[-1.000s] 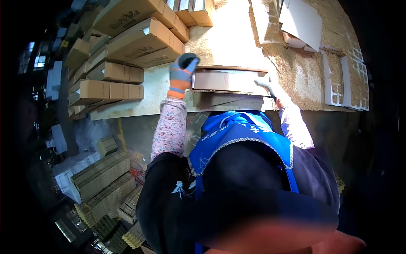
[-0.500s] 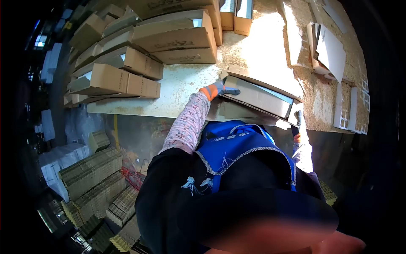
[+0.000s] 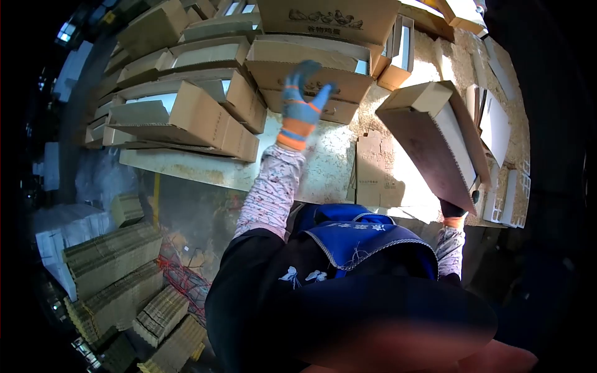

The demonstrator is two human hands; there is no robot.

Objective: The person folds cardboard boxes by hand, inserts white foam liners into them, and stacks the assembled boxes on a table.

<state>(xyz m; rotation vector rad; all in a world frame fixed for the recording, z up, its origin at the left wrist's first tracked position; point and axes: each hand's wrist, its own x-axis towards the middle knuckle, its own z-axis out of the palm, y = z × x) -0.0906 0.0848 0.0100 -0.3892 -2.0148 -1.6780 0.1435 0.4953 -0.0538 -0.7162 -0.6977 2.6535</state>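
My left hand [image 3: 303,102], in a grey glove with an orange cuff, is raised with its fingers spread and nothing in it. It overlaps the front of a printed cardboard box [image 3: 342,93] in the stack at the back. At the right, my right hand [image 3: 453,210] grips the near end of a long, narrow cardboard box [image 3: 423,146] that is tilted up on a slant. White lining shows along that box's open side. Most of the right fingers are hidden behind it. Beneath and to its left lies a flat piece of printed cardboard [image 3: 375,174].
Open cardboard boxes [image 3: 214,118] crowd the table's left side, with more along the back. White sheets [image 3: 495,124] stand at the far right. The worktop [image 3: 186,171] ends just before my body. Bundled flat cardboard [image 3: 112,248] is stacked on the floor at lower left.
My left hand has let go of the box and moved up and left, fingers spreading. My right hand has swung the box from lying lengthwise before me to a steep slant at the right.
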